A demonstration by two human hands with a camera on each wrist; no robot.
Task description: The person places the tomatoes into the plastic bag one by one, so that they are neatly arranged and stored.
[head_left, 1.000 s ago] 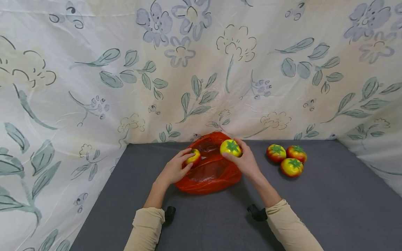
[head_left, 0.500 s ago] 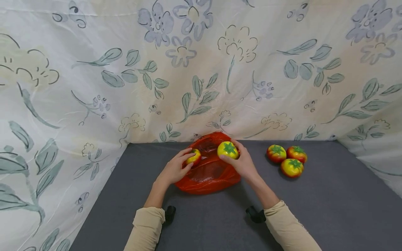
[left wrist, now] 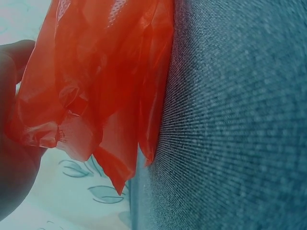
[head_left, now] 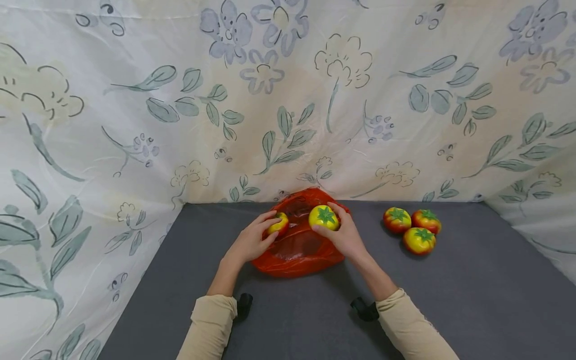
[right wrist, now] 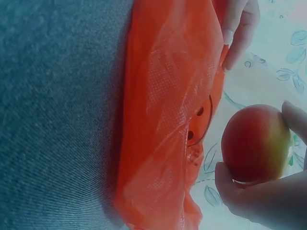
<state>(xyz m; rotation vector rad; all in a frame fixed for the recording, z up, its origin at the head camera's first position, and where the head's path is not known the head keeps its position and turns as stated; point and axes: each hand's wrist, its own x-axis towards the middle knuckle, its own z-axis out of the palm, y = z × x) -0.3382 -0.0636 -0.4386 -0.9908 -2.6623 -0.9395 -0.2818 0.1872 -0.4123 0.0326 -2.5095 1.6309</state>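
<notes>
An orange-red plastic bag (head_left: pixel 297 265) lies with its mouth spread open in the middle of the head view. My left hand (head_left: pixel 249 241) holds a red-and-yellow tomato (head_left: pixel 281 225) at the bag's left side, fingers over it and thumb below. Over the bag's right part, my right hand (head_left: pixel 347 239) grips another tomato (head_left: pixel 324 217), its green star-shaped top turned toward the head camera. The right wrist view shows that tomato's red underside (right wrist: pixel 252 143) between thumb and fingers, apart from the bag (right wrist: pixel 163 120). In the left wrist view the bag (left wrist: pixel 105 86) hides what the left hand holds.
Three more tomatoes (head_left: pixel 418 241) are grouped on the dark grey tabletop (head_left: pixel 472 280) to the right of the bag. A floral cloth (head_left: pixel 288 100) hangs behind the table and along both sides. Black wrist devices (head_left: pixel 365 310) sit below both hands.
My right hand has shifted slightly left and down with its tomato, farther over the bag's mouth. The left hand keeps its place; the three loose tomatoes have not moved.
</notes>
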